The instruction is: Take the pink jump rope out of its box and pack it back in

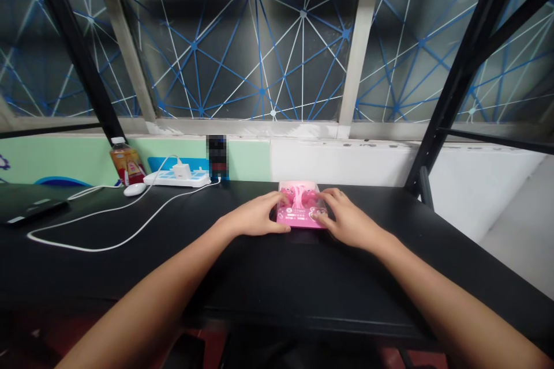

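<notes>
A pink box (pixel 298 217) with a clear cover lies on the black desk, and rounded pink items show through the cover. My left hand (pixel 262 213) grips its left side, the thumb along the near corner and the other fingers at the upper left edge. On the opposite side my right hand (pixel 341 216) holds the right edge, with the thumb on the front right corner and fingers on the cover. What exactly the pink items inside are, I cannot make out.
A white power strip (pixel 186 179) with a plugged-in charger, a white mouse (pixel 135 189), a drink bottle (pixel 126 161) and a blurred phone-like device (pixel 217 157) stand at the back left. A white cable (pixel 86 249) loops over the black desk (pixel 303 282). Dark metal posts (pixel 459 69) rise both sides.
</notes>
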The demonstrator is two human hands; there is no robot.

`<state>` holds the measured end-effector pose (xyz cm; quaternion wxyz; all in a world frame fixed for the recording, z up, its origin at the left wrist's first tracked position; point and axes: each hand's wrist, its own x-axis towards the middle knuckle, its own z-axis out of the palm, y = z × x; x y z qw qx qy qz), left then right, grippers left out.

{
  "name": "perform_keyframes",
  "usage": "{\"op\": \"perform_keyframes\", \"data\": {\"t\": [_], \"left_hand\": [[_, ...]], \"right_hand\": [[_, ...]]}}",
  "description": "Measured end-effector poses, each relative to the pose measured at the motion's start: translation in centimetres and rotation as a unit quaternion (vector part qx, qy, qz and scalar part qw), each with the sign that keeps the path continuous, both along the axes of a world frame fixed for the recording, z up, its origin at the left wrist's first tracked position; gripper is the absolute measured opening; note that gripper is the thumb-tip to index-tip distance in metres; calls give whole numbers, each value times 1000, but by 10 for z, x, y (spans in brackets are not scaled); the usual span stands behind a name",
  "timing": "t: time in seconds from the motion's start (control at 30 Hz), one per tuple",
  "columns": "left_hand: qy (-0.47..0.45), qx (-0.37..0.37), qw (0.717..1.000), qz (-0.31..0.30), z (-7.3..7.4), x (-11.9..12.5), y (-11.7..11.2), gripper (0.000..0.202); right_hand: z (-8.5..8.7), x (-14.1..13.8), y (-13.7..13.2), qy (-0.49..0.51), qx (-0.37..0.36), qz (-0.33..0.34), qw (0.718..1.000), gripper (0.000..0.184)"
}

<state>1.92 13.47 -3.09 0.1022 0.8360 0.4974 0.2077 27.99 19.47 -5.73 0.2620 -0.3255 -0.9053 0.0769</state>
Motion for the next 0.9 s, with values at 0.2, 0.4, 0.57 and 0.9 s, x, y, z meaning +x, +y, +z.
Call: {"op": "perform_keyframes", "data": {"t": [0.2, 0.4, 0.57, 0.9], "left_hand": [[-1, 38, 999, 25, -11, -4, 8, 38], [39, 53, 995, 72, -16, 0, 10, 33], [15, -10, 997, 80, -7, 2, 8, 26], [-18, -58, 997, 51, -6, -4, 11, 35]], "right_hand": [[-2, 5, 12, 15, -42, 19, 999, 32], [-9, -2, 20, 71, -64, -17, 995, 19], [-5, 0, 15, 47, -177, -14, 983, 24], [-6, 10, 23, -1, -83, 16, 996, 27]]}}
